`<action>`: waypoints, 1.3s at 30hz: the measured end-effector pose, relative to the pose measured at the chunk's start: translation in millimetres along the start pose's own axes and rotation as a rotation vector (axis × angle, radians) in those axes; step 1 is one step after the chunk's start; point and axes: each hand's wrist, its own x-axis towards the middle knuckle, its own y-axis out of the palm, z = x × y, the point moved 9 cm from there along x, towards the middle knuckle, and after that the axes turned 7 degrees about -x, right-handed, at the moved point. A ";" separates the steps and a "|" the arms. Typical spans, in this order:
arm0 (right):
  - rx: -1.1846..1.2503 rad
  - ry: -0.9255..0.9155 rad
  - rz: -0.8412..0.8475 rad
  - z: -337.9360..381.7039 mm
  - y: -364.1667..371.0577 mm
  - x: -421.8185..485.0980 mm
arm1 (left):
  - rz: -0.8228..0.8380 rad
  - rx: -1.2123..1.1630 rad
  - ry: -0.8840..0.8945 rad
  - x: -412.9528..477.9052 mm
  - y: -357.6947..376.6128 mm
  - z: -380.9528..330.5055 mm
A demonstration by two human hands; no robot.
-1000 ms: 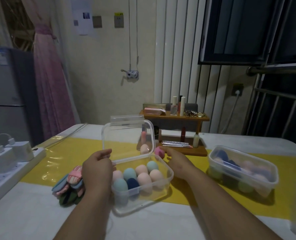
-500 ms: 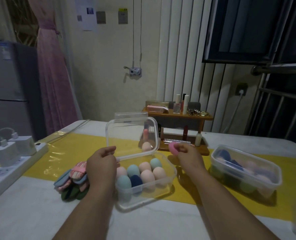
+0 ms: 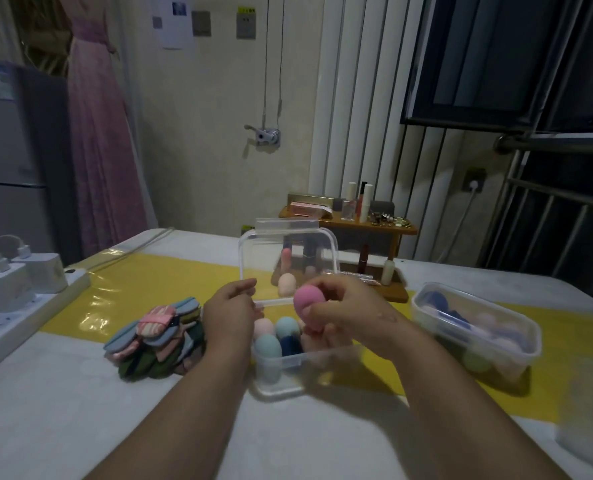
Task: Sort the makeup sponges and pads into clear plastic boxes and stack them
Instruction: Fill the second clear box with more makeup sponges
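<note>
On the table (image 3: 80,410), my left hand (image 3: 231,308) holds the lid (image 3: 263,258) and my right hand (image 3: 350,317) pinches a pink sponge (image 3: 308,299); next, it should go down into the box (image 3: 288,379).

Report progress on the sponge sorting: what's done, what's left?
Done: the right box looks filled and lidded; the open box holds several sponges. In hand: the right hand grips a pink sponge over it; the left hand holds the lid up. Left: a peach sponge behind the lid, the pad pile, closing, stacking.
</note>
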 end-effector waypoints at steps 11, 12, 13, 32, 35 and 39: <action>-0.300 -0.042 0.279 7.9 43.9 -1.0 | -0.020 0.036 0.038 -0.7 -0.9 -2.3; -0.326 -0.056 0.288 10.2 47.6 -0.8 | -0.022 0.038 0.047 -1.0 -1.2 -3.1; -0.344 -0.061 0.292 11.3 50.5 -0.4 | -0.024 0.047 0.054 -1.1 -1.2 -3.9; -0.504 0.046 0.240 -0.1 58.5 13.9 | -0.010 0.074 0.077 -4.8 0.6 -7.2; -0.484 0.048 0.272 0.3 58.0 11.7 | -0.011 0.080 0.079 -4.5 0.7 -7.2; -0.441 0.022 0.265 2.1 58.8 11.0 | -0.015 0.069 0.067 -4.5 0.9 -5.9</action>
